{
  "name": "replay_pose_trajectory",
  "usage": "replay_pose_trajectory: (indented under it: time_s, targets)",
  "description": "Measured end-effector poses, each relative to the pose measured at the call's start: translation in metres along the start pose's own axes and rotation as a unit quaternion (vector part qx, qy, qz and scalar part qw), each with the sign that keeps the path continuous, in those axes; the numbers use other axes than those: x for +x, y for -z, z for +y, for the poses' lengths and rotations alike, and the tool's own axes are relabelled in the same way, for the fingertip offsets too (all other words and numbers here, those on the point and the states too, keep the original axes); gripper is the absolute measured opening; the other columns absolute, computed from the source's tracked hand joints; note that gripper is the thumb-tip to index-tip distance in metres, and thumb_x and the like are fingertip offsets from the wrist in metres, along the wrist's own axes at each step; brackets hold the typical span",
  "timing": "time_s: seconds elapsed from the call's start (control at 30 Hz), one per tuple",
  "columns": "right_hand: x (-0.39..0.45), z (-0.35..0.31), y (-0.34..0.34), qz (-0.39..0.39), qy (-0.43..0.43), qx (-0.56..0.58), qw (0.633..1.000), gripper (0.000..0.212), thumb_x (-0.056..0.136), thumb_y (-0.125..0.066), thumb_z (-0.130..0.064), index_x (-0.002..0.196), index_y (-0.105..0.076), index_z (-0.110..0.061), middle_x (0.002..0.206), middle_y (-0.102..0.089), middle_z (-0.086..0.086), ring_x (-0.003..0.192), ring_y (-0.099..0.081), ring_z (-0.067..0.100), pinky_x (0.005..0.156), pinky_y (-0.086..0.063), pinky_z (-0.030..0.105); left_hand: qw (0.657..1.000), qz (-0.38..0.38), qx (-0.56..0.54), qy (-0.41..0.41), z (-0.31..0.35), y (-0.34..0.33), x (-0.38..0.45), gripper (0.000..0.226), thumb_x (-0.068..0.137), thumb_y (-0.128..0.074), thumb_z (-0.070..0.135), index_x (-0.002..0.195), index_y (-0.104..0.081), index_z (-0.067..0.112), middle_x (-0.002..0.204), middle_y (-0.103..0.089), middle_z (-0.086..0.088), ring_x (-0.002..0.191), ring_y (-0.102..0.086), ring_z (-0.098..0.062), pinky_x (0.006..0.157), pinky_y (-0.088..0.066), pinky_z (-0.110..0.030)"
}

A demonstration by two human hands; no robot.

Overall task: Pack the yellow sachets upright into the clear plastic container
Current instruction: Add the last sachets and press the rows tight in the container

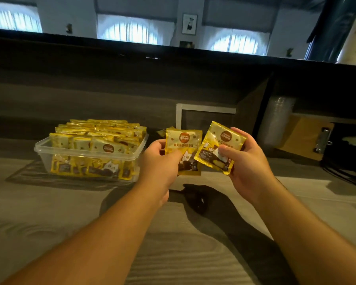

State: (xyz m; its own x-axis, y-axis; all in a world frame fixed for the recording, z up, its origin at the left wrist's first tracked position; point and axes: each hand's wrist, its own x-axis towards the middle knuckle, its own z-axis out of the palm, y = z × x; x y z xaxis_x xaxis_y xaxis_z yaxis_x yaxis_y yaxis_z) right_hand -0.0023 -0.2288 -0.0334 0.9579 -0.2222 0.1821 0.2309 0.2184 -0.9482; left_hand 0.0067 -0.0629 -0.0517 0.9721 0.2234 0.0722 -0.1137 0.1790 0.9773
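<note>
Both hands grip one sachet each: left hand (159, 159) an upright sachet (183, 150), right hand (243, 161) a tilted sachet (221, 144); next, probably slot them upright into the nearly full container (42, 148) at left

Occluded and unresolved regions.
The left hand (161, 161) covers one held sachet's (185, 149) lower left corner; another sachet (162, 132) shows only a corner behind it; sachet print is unreadable; the rear rows in the container (86, 155) blur together.

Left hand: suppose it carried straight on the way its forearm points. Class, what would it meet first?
Probably nothing but the sachet the left hand already pinches; beyond lies a loose sachet on the counter, then the back panel. Depth is unclear.
</note>
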Motion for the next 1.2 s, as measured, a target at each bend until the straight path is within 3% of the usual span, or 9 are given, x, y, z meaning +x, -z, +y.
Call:
replay_pose_trajectory:
  time_s: [0.1, 0.17, 0.3, 0.37, 0.47, 0.6, 0.77, 1.03, 1.2]
  targets:
    - [-0.001, 0.005, -0.003, -0.001, 0.009, -0.030, 1.000, 0.051, 0.087, -0.069, -0.001, 0.128, -0.054, -0.029, 0.117, -0.066, 0.001, 0.101, -0.070, 0.022, 0.079, -0.062, 0.044, 1.000, -0.016, -0.020, 0.005, 0.004, 0.001, -0.004, 0.017, 0.094, -0.067, 0.022, 0.107, -0.062, 0.032, 0.102, -0.074, 0.004, 0.090, -0.073, -0.014, 0.072, -0.061, -0.033]
    - [-0.003, 0.007, -0.007, 0.007, 0.031, -0.063, 0.997, 0.055, 0.086, -0.071, -0.003, 0.128, -0.053, -0.033, 0.120, -0.064, -0.001, 0.102, -0.069, 0.021, 0.077, -0.062, 0.045, 0.999, -0.031, -0.028, -0.002, 0.007, 0.001, -0.009, 0.024, 0.094, -0.068, 0.022, 0.114, -0.061, 0.031, 0.103, -0.073, 0.004, 0.090, -0.073, -0.014, 0.070, -0.062, -0.034]
    - [-0.010, 0.008, -0.013, 0.001, 0.123, -0.160, 0.979, 0.069, 0.083, -0.076, -0.008, 0.128, -0.044, -0.050, 0.109, -0.051, -0.023, 0.094, -0.062, 0.009, 0.058, -0.058, 0.021, 0.995, -0.071, 0.010, -0.069, 0.012, 0.003, -0.016, 0.042, 0.094, -0.066, 0.013, 0.122, -0.057, 0.043, 0.114, -0.066, 0.007, 0.100, -0.069, -0.016, 0.074, -0.064, -0.038]
    - [-0.015, 0.007, -0.015, -0.007, 0.145, -0.199, 0.969, 0.060, 0.084, -0.076, -0.013, 0.124, -0.047, -0.049, 0.106, -0.052, -0.025, 0.093, -0.059, 0.006, 0.052, -0.052, 0.015, 0.991, -0.070, 0.050, -0.102, 0.014, 0.004, -0.020, 0.035, 0.095, -0.064, 0.016, 0.115, -0.059, 0.045, 0.113, -0.066, 0.008, 0.101, -0.067, -0.014, 0.075, -0.063, -0.036]
    - [-0.021, 0.005, -0.018, -0.009, 0.159, -0.246, 0.956, 0.040, 0.086, -0.075, -0.019, 0.108, -0.053, -0.044, 0.103, -0.059, -0.019, 0.093, -0.061, 0.004, 0.057, -0.051, 0.014, 0.986, -0.028, 0.088, -0.137, 0.019, 0.005, -0.030, 0.023, 0.095, -0.064, 0.023, 0.109, -0.061, 0.042, 0.104, -0.065, 0.015, 0.097, -0.065, -0.007, 0.072, -0.061, -0.025]
    - [-0.029, 0.000, -0.028, 0.008, 0.172, -0.298, 0.939, 0.029, 0.088, -0.074, -0.016, 0.093, -0.057, -0.039, 0.101, -0.062, -0.012, 0.092, -0.063, 0.005, 0.068, -0.057, 0.020, 0.974, 0.010, 0.161, -0.160, 0.039, 0.014, -0.039, 0.017, 0.092, -0.067, 0.021, 0.098, -0.063, 0.036, 0.097, -0.065, 0.017, 0.094, -0.064, -0.004, 0.069, -0.056, -0.016]
    - [-0.037, -0.023, -0.060, -0.075, 0.184, -0.326, 0.924, 0.027, 0.090, -0.070, -0.011, 0.087, -0.058, -0.035, 0.090, -0.066, -0.013, 0.085, -0.066, 0.001, 0.060, -0.053, 0.013, 0.934, -0.015, 0.264, -0.242, 0.096, 0.059, -0.033, 0.018, 0.091, -0.069, 0.013, 0.096, -0.068, 0.030, 0.093, -0.068, 0.011, 0.091, -0.065, -0.008, 0.070, -0.062, -0.028]
    - [-0.036, -0.048, -0.133, -0.113, 0.231, -0.351, 0.900, 0.020, 0.088, -0.073, -0.018, 0.093, -0.058, -0.030, 0.091, -0.062, -0.016, 0.084, -0.061, -0.001, 0.059, -0.047, 0.010, 0.938, -0.014, 0.297, -0.180, 0.132, 0.122, 0.002, 0.024, 0.089, -0.070, 0.007, 0.091, -0.067, 0.031, 0.096, -0.068, 0.006, 0.096, -0.065, -0.012, 0.083, -0.060, -0.036]
    - [-0.029, -0.043, -0.149, -0.142, 0.225, -0.409, 0.873, 0.018, 0.090, -0.070, -0.016, 0.092, -0.057, -0.029, 0.090, -0.061, -0.013, 0.085, -0.062, 0.004, 0.066, -0.055, 0.019, 0.900, -0.051, 0.391, -0.187, 0.122, 0.133, 0.018, 0.019, 0.091, -0.069, 0.009, 0.100, -0.068, 0.026, 0.098, -0.066, 0.006, 0.098, -0.063, -0.013, 0.079, -0.057, -0.029]
